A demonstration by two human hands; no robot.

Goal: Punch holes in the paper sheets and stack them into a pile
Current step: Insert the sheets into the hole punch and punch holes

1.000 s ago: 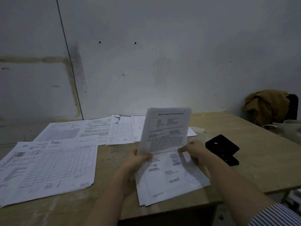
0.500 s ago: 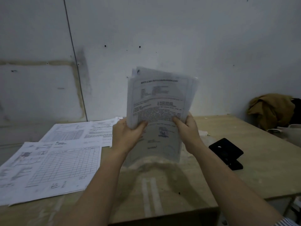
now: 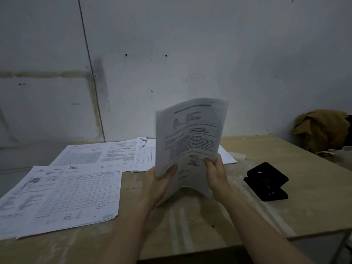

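I hold a bundle of printed paper sheets [image 3: 190, 136] upright over the middle of the wooden table [image 3: 190, 225], its bottom edge resting on or just above the tabletop and bowed. My left hand [image 3: 158, 181] grips the bundle's lower left side, my right hand [image 3: 217, 174] its lower right side. A black hole punch [image 3: 266, 181] sits on the table to the right of my right hand, apart from it.
Loose printed forms [image 3: 62, 197] lie spread over the table's left part, and more sheets [image 3: 114, 153] lie at the back by the wall. A brown cloth [image 3: 322, 130] and a pale object [image 3: 341, 155] sit at the far right. The table's front edge runs close below my arms.
Both hands lifted the sheets off the table, raised them high, then brought them down so the bundle stands on its lower edge near the tabletop.
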